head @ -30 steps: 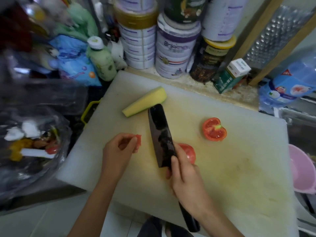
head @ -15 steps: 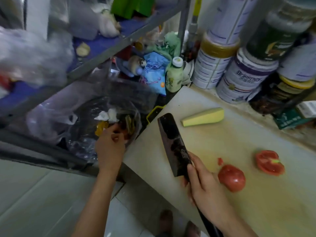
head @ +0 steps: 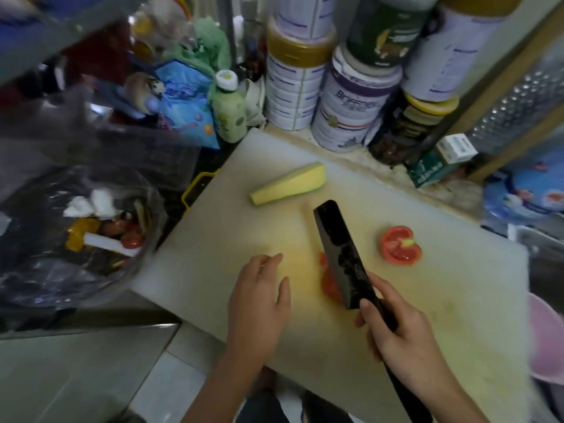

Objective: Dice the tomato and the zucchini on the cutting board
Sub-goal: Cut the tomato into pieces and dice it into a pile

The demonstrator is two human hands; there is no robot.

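Left hand [head: 259, 297]: empty, fingers loose, 9 o'clock on cutting board [head: 457, 300].
Zucchini [head: 288, 184]: wedge, 11 o'clock.
Tomato half [head: 329, 283]: mid-board, partly behind knife [head: 341, 248].
Second tomato half [head: 400, 245]: cut face up, 2 o'clock.
Right hand [head: 403, 334]: grips the knife handle, 5 o'clock.

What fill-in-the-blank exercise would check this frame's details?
1. The right hand grips a black ____.
2. The left hand, fingers straight over the cutting board, holds ____.
3. The tomato half lying clear of the blade has its cut face turned ____.
Missing words: knife; nothing; up.
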